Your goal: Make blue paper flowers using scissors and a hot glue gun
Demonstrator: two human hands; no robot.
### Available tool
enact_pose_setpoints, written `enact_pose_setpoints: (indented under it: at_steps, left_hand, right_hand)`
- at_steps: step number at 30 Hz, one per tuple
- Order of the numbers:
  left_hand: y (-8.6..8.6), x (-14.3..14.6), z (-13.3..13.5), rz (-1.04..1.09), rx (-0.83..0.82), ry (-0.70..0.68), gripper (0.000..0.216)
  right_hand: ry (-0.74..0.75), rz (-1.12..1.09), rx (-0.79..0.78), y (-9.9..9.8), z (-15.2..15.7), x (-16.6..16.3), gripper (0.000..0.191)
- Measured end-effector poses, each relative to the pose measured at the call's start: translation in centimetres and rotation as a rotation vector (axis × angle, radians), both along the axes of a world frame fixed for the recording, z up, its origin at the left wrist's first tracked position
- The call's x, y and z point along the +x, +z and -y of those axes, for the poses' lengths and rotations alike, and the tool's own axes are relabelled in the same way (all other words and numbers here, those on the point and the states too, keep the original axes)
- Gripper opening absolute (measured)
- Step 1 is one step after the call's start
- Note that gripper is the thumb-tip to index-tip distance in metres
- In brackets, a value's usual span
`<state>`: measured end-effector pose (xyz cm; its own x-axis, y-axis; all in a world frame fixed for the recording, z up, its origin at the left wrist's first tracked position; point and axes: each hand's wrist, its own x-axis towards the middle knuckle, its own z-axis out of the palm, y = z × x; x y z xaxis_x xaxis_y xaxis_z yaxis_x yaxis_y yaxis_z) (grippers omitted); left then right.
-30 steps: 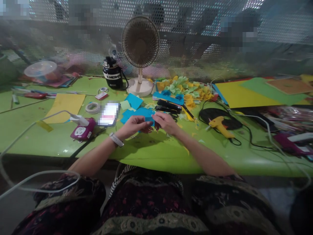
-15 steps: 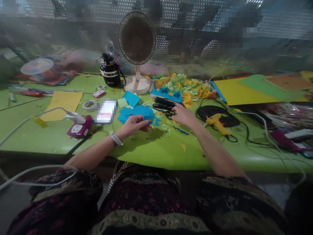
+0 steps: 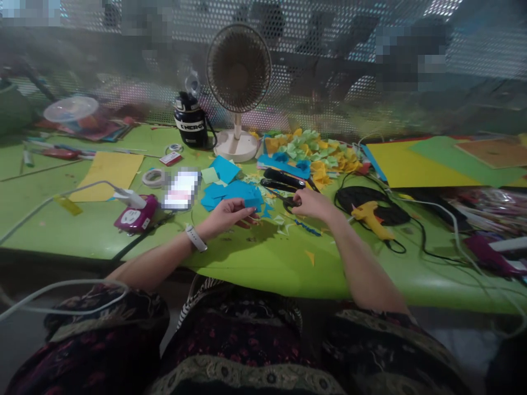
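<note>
Fan (image 3: pixel 239 71) at back of table (image 3: pixel 255 258) — flask (image 3: pixel 190 125) just left, paper squares (image 3: pixel 230 192) before it, glue gun (image 3: pixel 369 215) right of scissors (image 3: pixel 288 202).

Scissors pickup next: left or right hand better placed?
Right. The right hand is at the handles of the black scissors, seemingly touching them. The left hand pinches a small blue paper piece and lies farther from the scissors, so it looks busy.

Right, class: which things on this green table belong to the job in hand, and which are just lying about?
In use: blue paper piece in the left hand; scissors under the right hand; blue paper stack.
Lying about: fan, mug, phone, tape roll, glue gun, yellow sheet.
</note>
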<state>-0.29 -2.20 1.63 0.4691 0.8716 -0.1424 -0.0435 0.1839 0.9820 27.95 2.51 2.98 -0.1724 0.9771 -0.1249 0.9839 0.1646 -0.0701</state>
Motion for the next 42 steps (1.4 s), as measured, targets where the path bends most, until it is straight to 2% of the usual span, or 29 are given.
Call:
enact_pose_setpoints:
  at_steps: [4,12,18,22,26,28,30,34,42]
  left_hand:
    - [-0.1,0.3,-0.1,0.029,-0.069,0.017,0.037]
    - [-0.4,0.3,-0.4,0.107,-0.096,0.025,0.043]
    - [0.2,0.3,-0.2,0.117,-0.137,0.027,0.040]
    - [1.1,0.5,0.1,0.110,-0.141,0.047,0.035]
    - [2.0,0.8,0.0,0.109,-0.147,0.044,0.031]
    - [2.3,1.1,-0.1,0.124,-0.142,0.040,0.031]
    - [2.5,1.5,-0.4,0.154,-0.125,0.054,0.031]
    - [2.0,2.2,-0.9,0.214,-0.097,0.114,0.032]
    - [0.7,2.0,-1.0,0.208,-0.120,0.089,0.039]
  right_hand:
    - [-0.025,0.031,0.003,0.6,0.5,-0.5,0.023]
    - [0.000,0.138,-0.054,1.1,1.3,-0.7,0.026]
    - [-0.007,0.137,-0.064,1.3,1.5,-0.5,0.021]
    - [-0.051,-0.078,-0.094,1.7,2.0,0.4,0.017]
    - [-0.144,-0.644,-0.260,2.7,3.2,0.7,0.023]
    - [-0.129,-0.903,-0.343,3.1,3.8,0.3,0.030]
    - [-0.103,-1.053,-0.397,3.2,4.4,-0.5,0.035]
    - [-0.110,-1.160,-0.432,2.7,4.9,-1.9,0.042]
    - [-0.152,-1.087,-0.461,2.4,5.3,-3.0,0.050]
